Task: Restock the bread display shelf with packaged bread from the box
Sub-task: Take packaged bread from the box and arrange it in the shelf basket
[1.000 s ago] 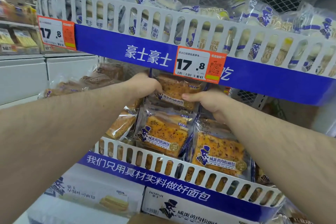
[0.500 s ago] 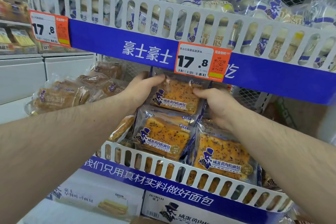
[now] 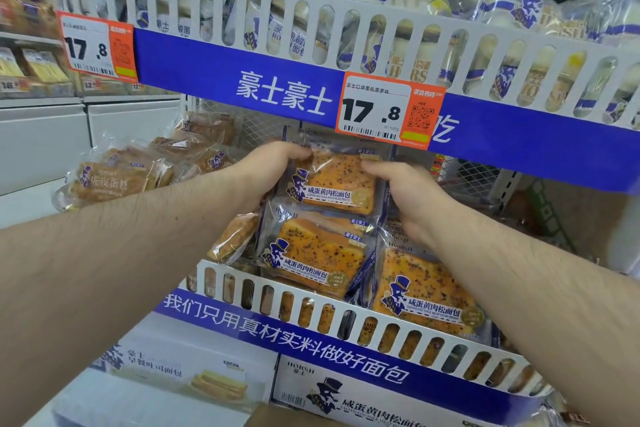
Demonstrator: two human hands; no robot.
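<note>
Head view: the left hand (image 3: 273, 163) and right hand (image 3: 405, 191) grip one bread packet (image 3: 336, 177) by its side edges — fingers curled round it — at the top of the packets stacked behind the slotted shelf rail (image 3: 346, 315), just under the price tag (image 3: 388, 111).

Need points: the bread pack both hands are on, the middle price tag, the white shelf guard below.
bread pack (image 3: 337, 180), head view, on the orange bread face above its label.
middle price tag (image 3: 375, 111), head view, on the white panel by the printed price.
white shelf guard (image 3: 341, 303), head view, on its top rail.
</note>
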